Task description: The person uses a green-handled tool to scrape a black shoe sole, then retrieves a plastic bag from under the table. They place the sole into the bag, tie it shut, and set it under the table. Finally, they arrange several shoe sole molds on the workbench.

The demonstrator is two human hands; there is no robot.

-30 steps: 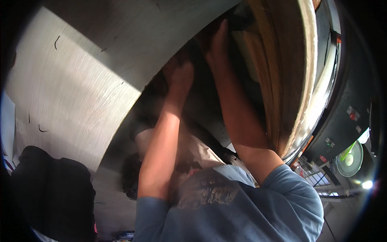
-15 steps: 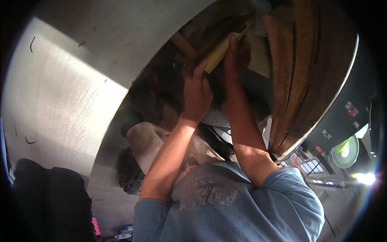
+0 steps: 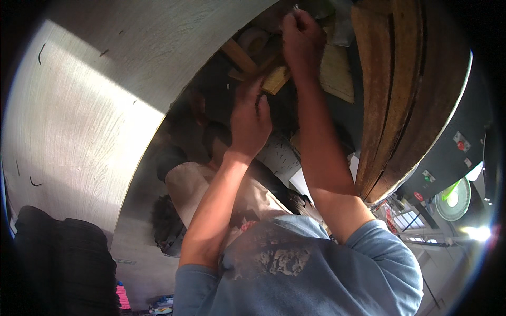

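Note:
My left hand (image 3: 250, 118) is just below the near end of a yellow wooden block (image 3: 276, 79). Its thumb stands apart from the fingers, with a dark gap between them and no object visible there. In shadow, the fingertips come close to the block; whether they touch it I cannot tell. Farther away and to the right, my right hand (image 3: 304, 46) is raised at the top of the view. Its thumb and fingers are pinched together around a small pale thing, too small to name.
A large pale wood-grain panel (image 3: 95, 105) fills the left. Several brown curved boards (image 3: 387, 95) stand at the right. A roll of tape (image 3: 253, 41) and light wood pieces (image 3: 337, 73) lie on the dark surface. A white fan (image 3: 453, 200) is far right, black bundled material (image 3: 66, 258) lower left.
Both hands held the yellow block before. My right hand has left it and moved up and away, pinching something small. My left hand has drawn slightly back and left of the block.

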